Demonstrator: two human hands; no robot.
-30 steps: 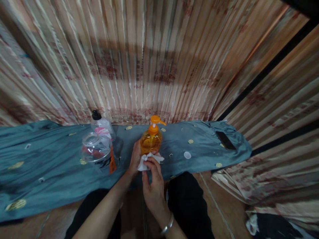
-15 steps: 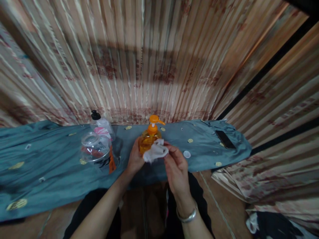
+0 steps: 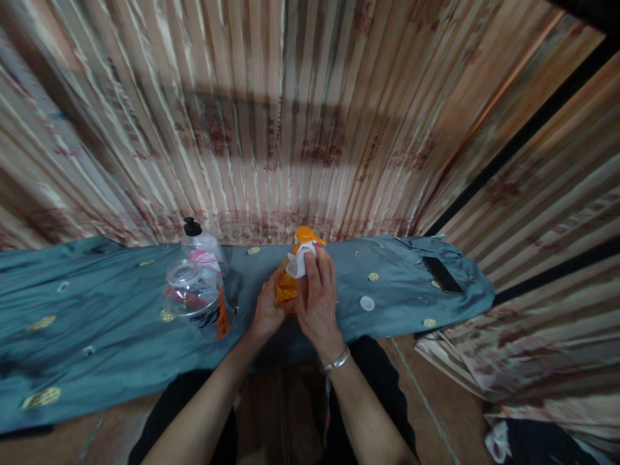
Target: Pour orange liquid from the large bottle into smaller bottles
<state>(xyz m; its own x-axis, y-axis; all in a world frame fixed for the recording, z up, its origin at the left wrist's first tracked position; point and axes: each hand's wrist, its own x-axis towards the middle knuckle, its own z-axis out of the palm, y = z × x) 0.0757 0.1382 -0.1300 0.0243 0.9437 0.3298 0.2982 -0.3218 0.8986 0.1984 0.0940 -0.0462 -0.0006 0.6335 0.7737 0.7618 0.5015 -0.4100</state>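
An orange pump bottle (image 3: pixel 287 285) with amber liquid stands in front of me, its orange pump head (image 3: pixel 305 232) at the top. My left hand (image 3: pixel 269 305) is wrapped round the bottle's left side. My right hand (image 3: pixel 320 297) presses a crumpled white tissue (image 3: pixel 301 259) against the bottle's neck, just under the pump head. Part of the bottle's right side is hidden behind my right hand.
On the left of the blue-green cloth (image 3: pixel 121 336) stand a clear plastic jar (image 3: pixel 186 290) and a clear bottle with a black pump (image 3: pixel 192 227). A white round disc (image 3: pixel 367 303) and a black phone (image 3: pixel 442 274) lie to the right. A curtain (image 3: pixel 310 129) hangs behind.
My right hand has moved up and left, bringing the tissue from in front of the bottle's body to its neck. The left hand keeps its hold.
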